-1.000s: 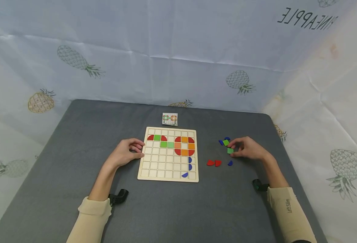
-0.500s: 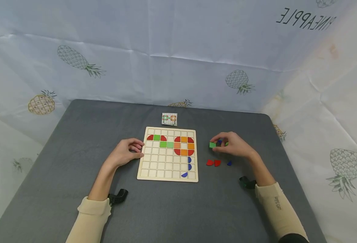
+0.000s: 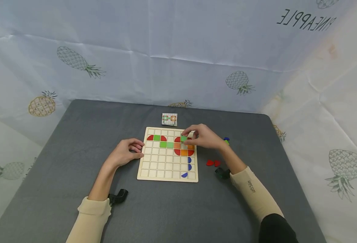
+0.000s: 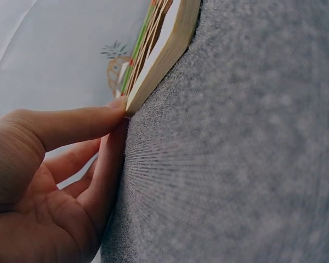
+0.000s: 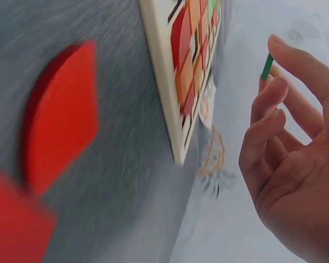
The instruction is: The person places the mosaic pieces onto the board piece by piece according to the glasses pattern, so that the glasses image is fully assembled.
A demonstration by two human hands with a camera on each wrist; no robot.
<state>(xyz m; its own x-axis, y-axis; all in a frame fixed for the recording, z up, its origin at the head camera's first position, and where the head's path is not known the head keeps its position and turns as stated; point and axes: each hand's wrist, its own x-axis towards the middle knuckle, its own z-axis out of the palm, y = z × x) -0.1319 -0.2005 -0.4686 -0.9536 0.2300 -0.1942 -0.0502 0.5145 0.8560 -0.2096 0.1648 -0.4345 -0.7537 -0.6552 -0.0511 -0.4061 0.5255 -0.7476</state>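
A wooden grid board (image 3: 161, 166) lies on the table, with red, orange, green and blue flat pieces on it. My left hand (image 3: 125, 152) touches the board's left edge with thumb and fingertips; the left wrist view shows the thumb (image 4: 77, 123) against the edge. Over the upper right of the board, my right hand (image 3: 207, 137) pinches a green square tile (image 3: 183, 138) between thumb and fingers. In the right wrist view the green tile (image 5: 267, 67) appears edge-on, apart from the board. Some cells and pieces beneath that hand are hidden.
Two red quarter-round pieces (image 3: 209, 163) lie right of the board. Behind the right wrist, a blue piece (image 3: 226, 138) and a green tile (image 3: 227, 142) are partly visible. A small printed pattern card (image 3: 169, 119) sits beyond the board. A pineapple-print cloth (image 3: 178, 67) hangs behind.
The right hand has picked up a green tile from the pieces at right and carried it left over the board. The left hand stays at the board's edge.
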